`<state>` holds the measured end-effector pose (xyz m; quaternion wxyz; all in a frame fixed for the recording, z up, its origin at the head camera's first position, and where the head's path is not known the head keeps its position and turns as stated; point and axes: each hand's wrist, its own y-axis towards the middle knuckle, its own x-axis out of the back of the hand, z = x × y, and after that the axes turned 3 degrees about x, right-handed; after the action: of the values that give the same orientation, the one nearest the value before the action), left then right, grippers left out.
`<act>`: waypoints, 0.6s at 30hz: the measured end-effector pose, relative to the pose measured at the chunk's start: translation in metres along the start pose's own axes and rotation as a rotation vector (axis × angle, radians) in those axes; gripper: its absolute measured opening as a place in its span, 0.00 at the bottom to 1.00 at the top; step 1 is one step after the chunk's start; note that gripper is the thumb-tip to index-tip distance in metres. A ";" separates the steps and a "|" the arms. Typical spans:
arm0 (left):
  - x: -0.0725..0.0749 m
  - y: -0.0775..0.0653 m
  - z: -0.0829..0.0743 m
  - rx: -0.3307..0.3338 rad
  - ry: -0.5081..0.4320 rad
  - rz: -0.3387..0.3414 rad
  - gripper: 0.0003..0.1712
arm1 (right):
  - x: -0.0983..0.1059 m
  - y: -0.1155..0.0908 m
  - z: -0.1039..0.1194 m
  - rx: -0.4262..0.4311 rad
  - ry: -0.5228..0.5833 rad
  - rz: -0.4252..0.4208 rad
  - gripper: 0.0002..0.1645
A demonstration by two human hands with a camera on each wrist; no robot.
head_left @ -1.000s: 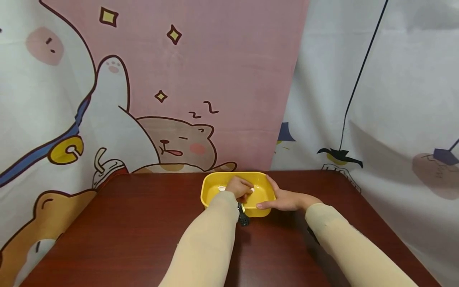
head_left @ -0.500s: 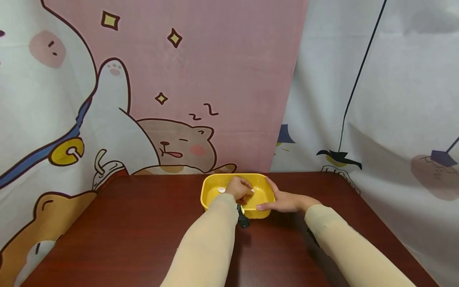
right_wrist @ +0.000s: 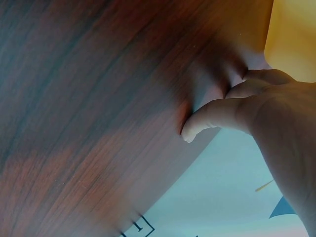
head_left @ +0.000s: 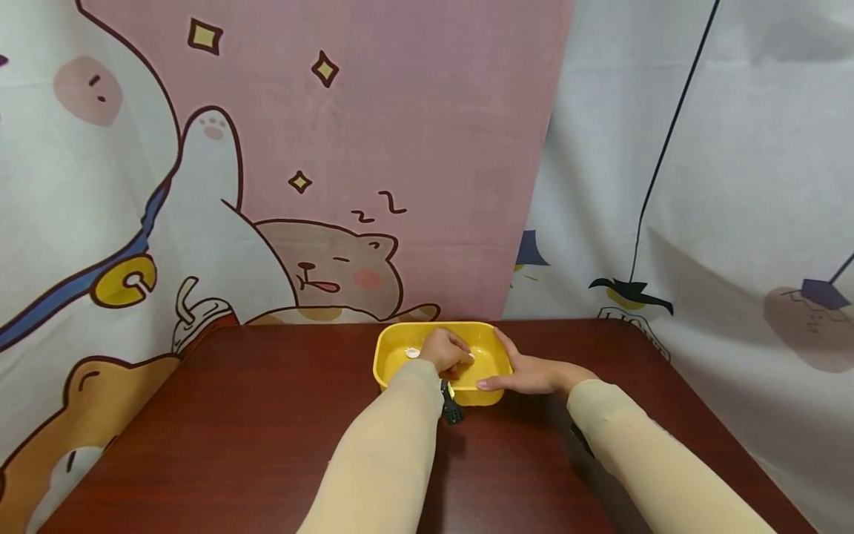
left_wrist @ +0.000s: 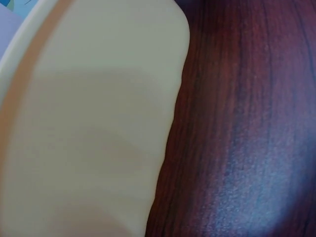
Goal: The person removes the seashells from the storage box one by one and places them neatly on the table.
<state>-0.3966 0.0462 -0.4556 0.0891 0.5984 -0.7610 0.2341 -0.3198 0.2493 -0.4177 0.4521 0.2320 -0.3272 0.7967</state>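
In the head view a yellow plastic basin (head_left: 400, 334) stands near the table's back edge. My left hand (head_left: 443, 350) is down inside it, fingers bent, pinching a small white piece (head_left: 471, 357) near the right part of the floor; what kind of thing it is, I cannot tell. A second white piece (head_left: 412, 353) lies left of the hand. My right hand (head_left: 530, 371) grips the basin's right end, thumb over the front rim, other fingers along the outside. The right wrist view shows those fingers (right_wrist: 212, 116) low at the tabletop beside the yellow wall (right_wrist: 294, 39).
The dark red-brown wooden table (head_left: 280, 423) runs under the basin. Directly behind it hangs a cartoon-printed cloth (head_left: 434, 148), with a pale cloth (head_left: 734, 185) along the right. A black wrist strap (head_left: 452, 408) hangs from the left wrist beside the basin's front wall.
The left index finger has drawn in slightly at the white piece, which now shows less. The right hand and basin have stayed put; the head view shifted very slightly.
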 end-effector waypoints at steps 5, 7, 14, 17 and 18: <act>0.001 -0.005 -0.003 -0.007 0.006 0.004 0.05 | 0.001 0.002 -0.002 -0.001 0.004 -0.006 0.78; 0.002 -0.006 -0.004 -0.013 0.004 0.013 0.05 | 0.001 0.002 -0.003 0.004 0.007 -0.005 0.78; 0.010 -0.008 -0.004 -0.016 -0.031 0.105 0.05 | -0.001 0.000 -0.003 0.015 0.005 0.002 0.80; 0.021 -0.006 -0.003 -0.031 -0.029 0.191 0.05 | 0.000 -0.001 -0.002 0.001 0.003 -0.002 0.80; 0.026 -0.005 -0.003 -0.039 -0.029 0.223 0.06 | 0.000 -0.001 -0.002 -0.008 0.003 -0.005 0.80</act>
<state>-0.3991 0.0241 -0.4404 0.0629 0.5114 -0.8286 0.2189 -0.3192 0.2511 -0.4188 0.4554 0.2300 -0.3290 0.7946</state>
